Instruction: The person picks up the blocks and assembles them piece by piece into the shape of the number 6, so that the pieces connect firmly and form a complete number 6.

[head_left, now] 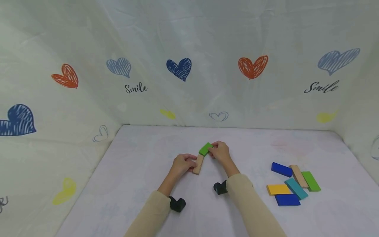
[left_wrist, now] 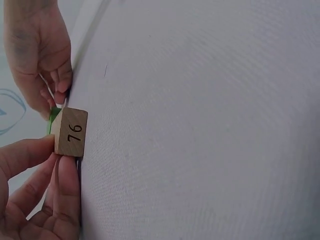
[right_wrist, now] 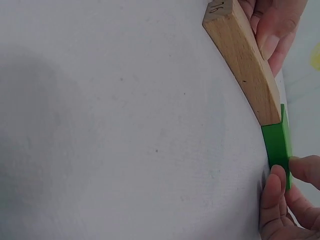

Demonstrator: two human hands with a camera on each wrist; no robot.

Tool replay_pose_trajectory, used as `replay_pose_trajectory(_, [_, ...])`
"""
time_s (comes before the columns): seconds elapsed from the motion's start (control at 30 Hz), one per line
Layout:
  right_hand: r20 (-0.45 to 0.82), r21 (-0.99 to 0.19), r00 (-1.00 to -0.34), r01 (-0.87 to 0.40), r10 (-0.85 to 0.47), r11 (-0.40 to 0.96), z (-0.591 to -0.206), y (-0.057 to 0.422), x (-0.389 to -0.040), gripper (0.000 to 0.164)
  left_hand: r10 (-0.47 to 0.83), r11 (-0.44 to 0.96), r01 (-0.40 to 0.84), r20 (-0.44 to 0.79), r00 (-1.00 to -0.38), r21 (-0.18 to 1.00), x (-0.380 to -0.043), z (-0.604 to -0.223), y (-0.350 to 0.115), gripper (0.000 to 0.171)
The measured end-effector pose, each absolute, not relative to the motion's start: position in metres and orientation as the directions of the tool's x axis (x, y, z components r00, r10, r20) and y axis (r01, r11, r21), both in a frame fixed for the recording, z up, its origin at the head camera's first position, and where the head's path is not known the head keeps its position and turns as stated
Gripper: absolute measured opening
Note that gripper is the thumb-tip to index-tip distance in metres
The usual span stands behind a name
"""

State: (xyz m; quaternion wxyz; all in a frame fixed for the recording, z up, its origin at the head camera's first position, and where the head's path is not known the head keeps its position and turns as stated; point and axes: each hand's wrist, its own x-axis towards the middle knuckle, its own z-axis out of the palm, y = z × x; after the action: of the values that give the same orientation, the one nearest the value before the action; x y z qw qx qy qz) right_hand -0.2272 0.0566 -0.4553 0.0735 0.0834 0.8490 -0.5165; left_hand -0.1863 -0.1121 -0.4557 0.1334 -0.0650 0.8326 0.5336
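Observation:
A plain wooden block (head_left: 198, 164), with "76" on its near end in the left wrist view, lies on the white table. My left hand (head_left: 181, 165) rests against its left side, thumb along the upper edge; no fingertip shows on its right side. A green block (head_left: 205, 149) meets the wooden block's far end at an angle, slanting away to the right. My right hand (head_left: 220, 152) pinches its right end between thumb and fingers. In the right wrist view, the green block (right_wrist: 276, 142) touches the wooden block (right_wrist: 245, 70).
To the right lies a loose group of blocks: a blue one (head_left: 281, 169), a wooden one (head_left: 299, 176), a green one (head_left: 311, 181), a teal one (head_left: 296, 188), a yellow one (head_left: 278, 189) and another blue one (head_left: 287, 199). A cloth wall with printed hearts stands behind the table.

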Motion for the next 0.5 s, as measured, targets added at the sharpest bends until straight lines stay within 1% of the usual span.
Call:
replay_pose_trajectory(0.2, [-0.212,-0.871,-0.975,0.220,0.069,0.439,-0.4527,0.0553,-0.2273,0.030,0.025,0.430,-0.249,-0.287,-0.958,0.868,-0.1881,-0.4559,-0.1115,0.023])
replay_pose_trajectory(0.5, [-0.224,-0.864,-0.972,0.229,0.066,0.448,-0.4511,0.0572,-0.2270,0.030,0.029,0.429,-0.274,-0.316,-0.948,0.861,-0.1889,-0.4541,-0.1100,0.024])
